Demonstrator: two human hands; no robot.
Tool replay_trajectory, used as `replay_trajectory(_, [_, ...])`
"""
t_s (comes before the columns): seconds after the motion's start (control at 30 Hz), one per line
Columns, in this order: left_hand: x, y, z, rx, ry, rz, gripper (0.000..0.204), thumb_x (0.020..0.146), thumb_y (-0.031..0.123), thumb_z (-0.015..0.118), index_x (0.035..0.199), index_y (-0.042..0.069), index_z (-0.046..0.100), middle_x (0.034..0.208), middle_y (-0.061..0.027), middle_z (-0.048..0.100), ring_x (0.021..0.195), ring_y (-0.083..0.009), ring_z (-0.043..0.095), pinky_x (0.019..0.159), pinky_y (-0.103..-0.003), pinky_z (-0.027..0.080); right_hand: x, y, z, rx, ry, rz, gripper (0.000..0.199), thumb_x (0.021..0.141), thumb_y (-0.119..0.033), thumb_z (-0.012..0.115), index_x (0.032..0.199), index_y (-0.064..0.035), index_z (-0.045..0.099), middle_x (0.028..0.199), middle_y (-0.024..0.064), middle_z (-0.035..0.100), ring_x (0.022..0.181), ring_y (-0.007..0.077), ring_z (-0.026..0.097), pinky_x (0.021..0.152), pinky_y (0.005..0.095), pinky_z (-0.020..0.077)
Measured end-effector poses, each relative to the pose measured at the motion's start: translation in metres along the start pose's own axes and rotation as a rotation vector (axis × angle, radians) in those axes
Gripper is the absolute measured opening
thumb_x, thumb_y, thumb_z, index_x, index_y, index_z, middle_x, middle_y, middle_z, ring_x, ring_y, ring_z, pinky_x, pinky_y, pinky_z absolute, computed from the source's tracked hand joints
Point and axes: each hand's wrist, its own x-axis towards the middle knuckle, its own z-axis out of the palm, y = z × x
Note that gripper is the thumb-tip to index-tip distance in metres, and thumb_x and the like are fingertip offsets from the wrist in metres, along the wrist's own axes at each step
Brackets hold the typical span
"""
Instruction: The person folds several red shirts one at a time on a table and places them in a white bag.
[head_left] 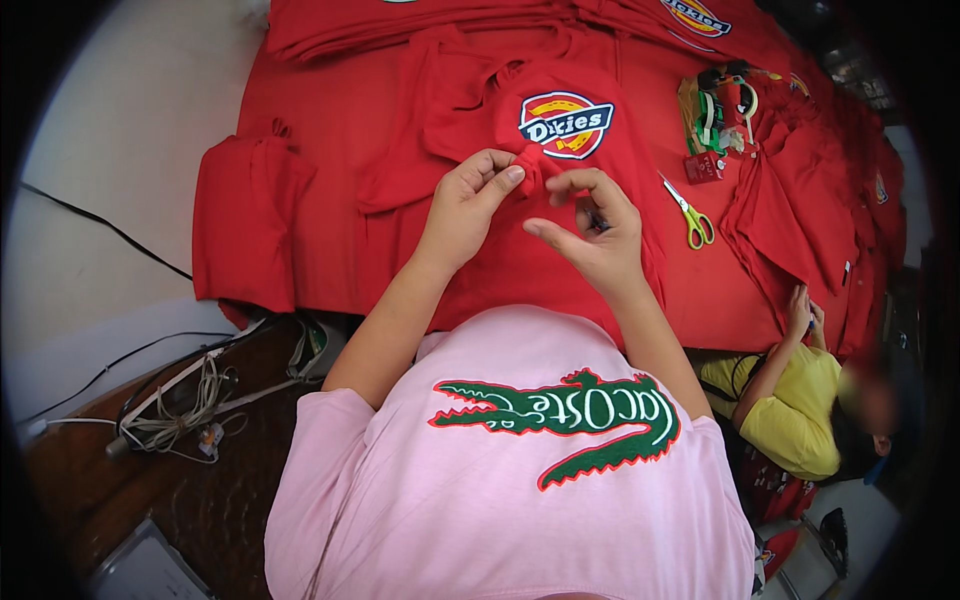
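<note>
I've got the left hand (474, 198) with its grip clamped, thumb against fingers, on a bunched bit of a red garment (500, 255). Garment lies mid-desk, right in front of the wearer, its badge patch (567, 125) just past the hands. Right hand (600, 228): thumb and forefinger apart, just beside the bunch; small dark object (597, 221) among the curled fingers, can't tell what or how firmly held.

Around, on the red-covered desk (700, 310): scissors (696, 228) with yellow-green handles, to the right of the garment; beyond them a tray of tape rolls and odds and ends (712, 118), small red box (704, 168) at its near end. Red fabric pieces (785, 220) spread far right, folded red garment (240, 225) left, red stack (420, 28) at the back. Pink shirt (520, 500) hides part of my near desk edge. Co-worker in yellow (795, 420) sits at the right edge, hands on fabric. Tangled cables (185, 400) lower left, off the desk.
</note>
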Motion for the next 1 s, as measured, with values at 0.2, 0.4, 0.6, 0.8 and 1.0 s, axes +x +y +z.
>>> replay_trajectory(0.2, [0.007,-0.007,-0.003,-0.010,-0.017,-0.002,0.015,0.105,0.012,0.063,0.112,0.000,0.069,0.098,0.0003,0.071,0.093,-0.0059,0.063,0.088,-0.024,0.051,0.013,0.017,0.006,0.023,-0.060,-0.105,0.008,0.087,-0.005,0.081,0.088,-0.0027,0.074,0.084,0.0039,0.069,0.073,0.0093,0.060,0.061,0.0248,0.0427])
replay_trajectory(0.4, [0.028,0.003,-0.041,0.054,0.172,0.095,0.011,0.103,0.013,0.068,0.110,0.006,0.070,0.097,0.0025,0.070,0.091,-0.0056,0.062,0.085,-0.024,0.050,-0.009,0.027,-0.033,0.476,-0.446,0.298,0.030,0.099,-0.019,0.071,0.077,0.0013,0.069,0.069,0.0058,0.065,0.069,0.0078,0.058,0.065,0.0267,0.0442])
replay_trajectory(0.6, [0.053,-0.034,-0.227,0.298,0.621,0.246,0.018,0.105,0.014,0.065,0.114,-0.002,0.070,0.104,-0.0056,0.072,0.097,-0.0144,0.066,0.094,-0.029,0.053,-0.051,0.184,-0.113,-0.416,0.362,0.355,0.025,0.098,-0.016,0.069,0.114,0.0037,0.069,0.102,0.0175,0.073,0.092,0.0276,0.069,0.085,0.0370,0.0530])
replay_trajectory(0.8, [-0.060,-0.091,-0.200,0.330,0.444,0.037,0.011,0.105,0.012,0.063,0.107,0.003,0.068,0.097,-0.0030,0.071,0.088,-0.0095,0.066,0.082,-0.025,0.052,-0.141,0.242,-0.191,-0.865,0.401,0.384,0.046,0.089,-0.004,0.070,0.134,-0.0021,0.061,0.119,0.0210,0.063,0.114,0.0394,0.062,0.098,0.0444,0.0501])
replay_trajectory(1.0, [-0.155,-0.143,-0.111,0.733,0.376,0.032,0.029,0.091,0.024,0.083,0.103,0.000,0.073,0.091,-0.0076,0.073,0.087,-0.0170,0.069,0.080,-0.029,0.053,-0.178,0.208,-0.195,-0.806,0.355,0.070,0.032,0.088,-0.016,0.078,0.116,-0.0027,0.068,0.110,0.0167,0.064,0.109,0.0358,0.062,0.094,0.0457,0.0493])
